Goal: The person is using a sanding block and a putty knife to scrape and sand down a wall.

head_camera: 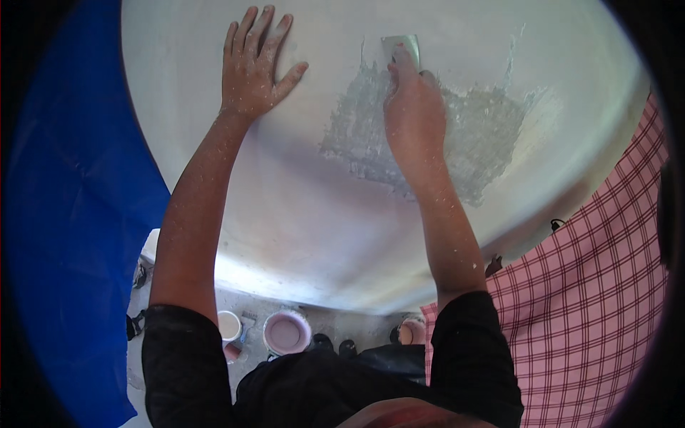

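My left hand (pixel 257 69) lies flat on a large, smooth, pale curved surface (pixel 299 214), fingers spread, nothing in it. To its right, my right hand (pixel 415 101) grips a putty knife (pixel 405 47) by a handle mostly hidden under the fingers. The wide, thin blade points away from me, against the pale surface just above a rough grey patch (pixel 481 139) of what looks like filler. My right wrist and forearm cross over this patch. Thin streaks run from its upper edge. White specks dot both hands and forearms.
A blue sheet (pixel 69 176) hangs at the left, a pink checked cloth (pixel 583 278) at the right. On the floor below stand a pinkish bucket (pixel 286 331), a white tub (pixel 230 326) and another bucket (pixel 412 331) near my shoes (pixel 348 349). A blue-handled tool (pixel 246 327) lies beside the tub.
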`<action>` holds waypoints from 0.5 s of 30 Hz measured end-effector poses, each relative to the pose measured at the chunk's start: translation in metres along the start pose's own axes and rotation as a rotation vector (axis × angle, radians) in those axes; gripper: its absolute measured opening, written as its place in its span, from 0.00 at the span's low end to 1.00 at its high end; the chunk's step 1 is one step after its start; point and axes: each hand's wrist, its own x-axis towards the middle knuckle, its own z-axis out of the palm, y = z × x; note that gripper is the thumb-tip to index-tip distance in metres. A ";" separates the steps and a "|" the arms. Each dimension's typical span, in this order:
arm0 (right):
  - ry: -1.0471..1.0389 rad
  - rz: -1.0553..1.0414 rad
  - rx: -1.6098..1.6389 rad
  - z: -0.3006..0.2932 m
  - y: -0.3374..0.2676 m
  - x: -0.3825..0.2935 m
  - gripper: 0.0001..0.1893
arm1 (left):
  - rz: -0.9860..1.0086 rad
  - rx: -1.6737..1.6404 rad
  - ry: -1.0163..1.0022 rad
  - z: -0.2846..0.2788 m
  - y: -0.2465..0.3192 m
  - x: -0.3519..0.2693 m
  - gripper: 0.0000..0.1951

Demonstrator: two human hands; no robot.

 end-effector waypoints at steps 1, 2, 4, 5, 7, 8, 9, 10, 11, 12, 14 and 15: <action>0.003 -0.001 0.000 0.001 0.001 0.007 0.22 | -0.034 0.015 -0.096 0.000 0.002 -0.001 0.40; 0.075 -0.055 0.048 0.003 0.002 0.019 0.22 | -0.031 0.016 -0.094 0.002 0.004 0.006 0.40; 0.134 -0.094 0.107 0.005 0.003 0.016 0.21 | 0.081 0.074 0.126 0.001 0.003 0.012 0.34; 0.149 -0.090 0.171 0.002 0.010 0.006 0.21 | 0.089 0.074 0.116 0.005 0.004 0.008 0.34; 0.176 -0.094 0.255 -0.002 0.022 -0.010 0.20 | 0.122 0.008 0.216 0.016 0.000 0.001 0.30; 0.152 -0.088 0.336 -0.003 0.030 -0.022 0.20 | 0.131 0.019 0.211 0.019 -0.006 0.000 0.30; 0.126 -0.080 0.411 -0.005 0.038 -0.037 0.19 | 0.129 -0.014 0.199 0.020 -0.009 -0.002 0.33; 0.130 -0.073 0.417 -0.010 0.048 -0.051 0.19 | 0.129 -0.049 0.188 0.022 -0.008 -0.004 0.35; 0.076 -0.024 0.490 -0.014 0.058 -0.065 0.20 | 0.137 -0.046 0.182 0.024 -0.008 -0.010 0.35; 0.014 0.016 0.576 -0.011 0.066 -0.080 0.20 | 0.118 -0.023 0.163 0.025 -0.013 -0.022 0.35; 0.013 0.031 0.582 -0.007 0.086 -0.114 0.21 | 0.116 -0.016 0.144 0.027 -0.002 -0.027 0.36; 0.003 0.038 0.587 -0.001 0.094 -0.134 0.22 | 0.093 0.004 0.091 0.025 0.013 -0.030 0.35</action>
